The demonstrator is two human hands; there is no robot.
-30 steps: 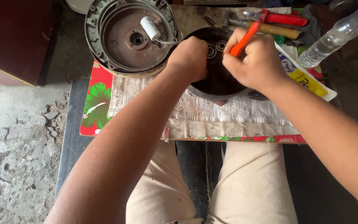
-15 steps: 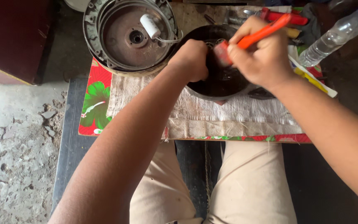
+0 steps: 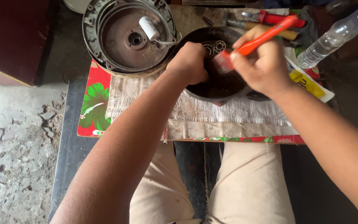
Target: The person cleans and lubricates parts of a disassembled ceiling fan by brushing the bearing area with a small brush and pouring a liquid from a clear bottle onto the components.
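Two hands work in the dark bowl (image 3: 228, 89): left hand (image 3: 188, 63) fisted inside, right hand (image 3: 262, 66) gripping an orange toothbrush (image 3: 258, 41). Hard scrubbing could splash or tip it off the cloth (image 3: 228, 118).

- Your left hand (image 3: 188, 63) hides whatever it grips inside the dark bowl (image 3: 212, 89).
- The brush head (image 3: 221, 62) is blurred.
- The plastic bottle (image 3: 336, 34) is cut off at the frame's edge.
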